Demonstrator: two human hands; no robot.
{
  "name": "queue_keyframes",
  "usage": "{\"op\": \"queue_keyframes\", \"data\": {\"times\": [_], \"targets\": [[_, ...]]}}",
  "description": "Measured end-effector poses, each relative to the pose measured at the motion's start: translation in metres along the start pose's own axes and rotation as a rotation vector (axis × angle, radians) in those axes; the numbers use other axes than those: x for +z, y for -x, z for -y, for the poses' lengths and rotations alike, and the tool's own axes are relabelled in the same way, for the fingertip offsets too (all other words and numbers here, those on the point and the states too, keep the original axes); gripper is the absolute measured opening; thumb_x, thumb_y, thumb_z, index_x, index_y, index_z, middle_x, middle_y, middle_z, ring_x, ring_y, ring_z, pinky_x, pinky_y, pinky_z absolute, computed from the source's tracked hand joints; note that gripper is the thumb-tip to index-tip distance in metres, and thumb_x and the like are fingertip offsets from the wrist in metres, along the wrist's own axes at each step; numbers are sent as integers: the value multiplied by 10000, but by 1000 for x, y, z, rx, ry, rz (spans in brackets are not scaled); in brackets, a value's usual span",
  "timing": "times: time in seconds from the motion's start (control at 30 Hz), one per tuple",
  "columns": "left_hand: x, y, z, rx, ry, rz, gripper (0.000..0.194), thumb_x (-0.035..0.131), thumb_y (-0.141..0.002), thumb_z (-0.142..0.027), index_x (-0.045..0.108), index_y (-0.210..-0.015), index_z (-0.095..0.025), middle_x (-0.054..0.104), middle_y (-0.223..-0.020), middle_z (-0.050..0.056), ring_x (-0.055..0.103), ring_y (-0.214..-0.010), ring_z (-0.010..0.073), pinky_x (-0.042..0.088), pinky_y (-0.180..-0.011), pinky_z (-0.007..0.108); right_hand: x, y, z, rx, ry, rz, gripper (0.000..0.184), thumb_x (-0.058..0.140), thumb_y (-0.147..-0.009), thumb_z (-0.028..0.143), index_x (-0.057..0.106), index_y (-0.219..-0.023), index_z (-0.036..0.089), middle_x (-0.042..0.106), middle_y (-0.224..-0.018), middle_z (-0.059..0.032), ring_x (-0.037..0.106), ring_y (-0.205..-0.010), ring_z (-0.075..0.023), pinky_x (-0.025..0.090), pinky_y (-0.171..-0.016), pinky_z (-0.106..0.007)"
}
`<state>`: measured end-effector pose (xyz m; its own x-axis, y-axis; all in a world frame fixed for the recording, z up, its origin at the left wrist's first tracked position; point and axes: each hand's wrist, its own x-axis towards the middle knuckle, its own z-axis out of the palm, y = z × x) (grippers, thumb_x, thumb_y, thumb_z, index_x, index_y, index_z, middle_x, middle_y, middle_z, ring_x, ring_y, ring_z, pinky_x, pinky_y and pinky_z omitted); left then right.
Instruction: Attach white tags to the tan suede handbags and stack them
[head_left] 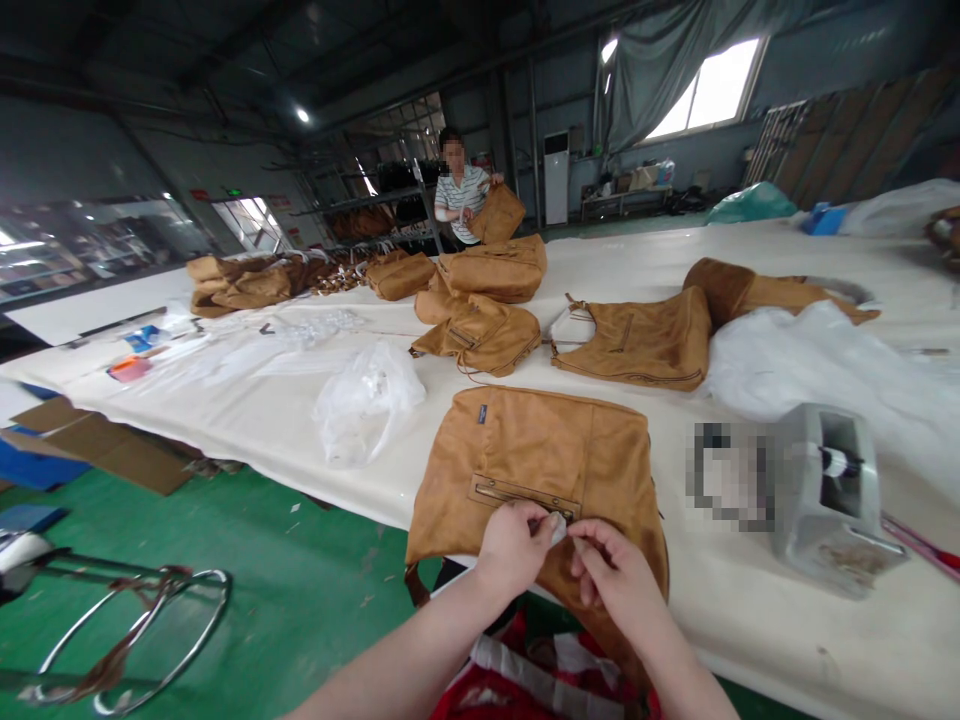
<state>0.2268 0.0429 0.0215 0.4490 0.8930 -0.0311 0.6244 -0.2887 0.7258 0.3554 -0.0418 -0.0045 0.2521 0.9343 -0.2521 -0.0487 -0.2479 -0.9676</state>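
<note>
A tan suede-like bag (540, 440) lies flat at the table's near edge, its zipper pocket (517, 492) facing up and a small dark label (482, 412) at its top left. My left hand (514, 545) is over the pocket's right end, thumb and forefinger closed on a small whitish scrap (558, 528), perhaps thin paper or plastic. Close beside it, my right hand (611, 570) pinches with thumb and forefinger by the zipper end. What sits between those right fingertips is too small to make out. The fingers partly hide the zipper end.
A grey tape dispenser (832, 500) stands to the right. Crumpled clear plastic (367, 405) lies to the left. More tan bags (637, 340) are spread behind on the white table (750, 620). Across the table, a person (461, 195) holds a bag. A metal-framed stool (135, 640) is on the green floor.
</note>
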Motion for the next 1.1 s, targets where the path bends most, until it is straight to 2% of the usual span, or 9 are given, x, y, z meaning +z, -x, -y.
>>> {"op": "queue_keyframes", "data": {"times": [0.1, 0.33, 0.43, 0.5, 0.57, 0.63, 0.87, 1.1], "targets": [[0, 0, 2, -14, 48, -1, 350, 513, -867, -389, 701, -678, -161, 673, -643, 31, 579, -601, 147, 380, -562, 232, 4, 0, 3, 47, 36, -45, 428, 487, -779, 556, 544, -980, 182, 602, -588, 40, 543, -370, -123, 351, -377, -221], [-8, -2, -3, 38, -2, -10, 366, 476, -896, -364, 710, -686, -177, 686, -651, 34, 598, -608, 150, 370, -558, 234, 8, -4, 0, 64, 19, 0, 465, 501, -779, 583, 555, -1004, 180, 625, -592, 30, 547, -371, -122, 361, -363, -215], [-13, -2, -7, 22, 15, 34, 340, 500, -879, -377, 735, -733, -180, 716, -705, 43, 623, -637, 159, 394, -573, 234, 10, -5, -6, 46, -8, -22, 478, 516, -778, 597, 560, -1006, 180, 614, -580, 34, 535, -362, -122, 367, -362, -221], [-15, -2, -8, 5, 49, 81, 314, 540, -851, -399, 754, -778, -180, 732, -740, 43, 632, -651, 164, 415, -584, 234, 12, -4, -9, 20, -39, -81, 484, 524, -782, 597, 546, -1035, 186, 600, -575, 44, 529, -366, -125, 381, -366, -228], [-16, -2, -7, 5, 69, 116, 315, 553, -839, -403, 762, -781, -176, 727, -719, 34, 623, -638, 161, 416, -573, 232, 14, -3, -11, -17, -60, -139, 478, 526, -793, 577, 522, -1077, 192, 595, -580, 53, 530, -379, -128, 401, -379, -235], [-17, -2, -6, 17, 67, 130, 331, 537, -848, -390, 758, -740, -168, 709, -672, 27, 608, -616, 154, 398, -550, 230, 15, -2, -11, -34, -59, -140, 458, 523, -801, 557, 516, -1081, 195, 591, -577, 58, 527, -382, -127, 410, -390, -237], [-14, -4, -2, -20, 87, 90, 306, 540, -861, -371, 747, -751, -175, 726, -732, 39, 639, -661, 162, 421, -590, 237, 14, -4, -5, -7, -10, -43, 361, 485, -815, 498, 541, -1012, 201, 567, -541, 69, 522, -362, -122, 371, -383, -228], [-2, -3, -7, 8, -161, -58, 181, 558, -859, -222, 693, -747, -176, 696, -785, 51, 616, -732, 169, 422, -693, 267, 12, -2, -2, 4, -1, -60, 439, 508, -787, 567, 561, -995, 184, 592, -553, 51, 542, -375, -127, 398, -384, -231]]}}
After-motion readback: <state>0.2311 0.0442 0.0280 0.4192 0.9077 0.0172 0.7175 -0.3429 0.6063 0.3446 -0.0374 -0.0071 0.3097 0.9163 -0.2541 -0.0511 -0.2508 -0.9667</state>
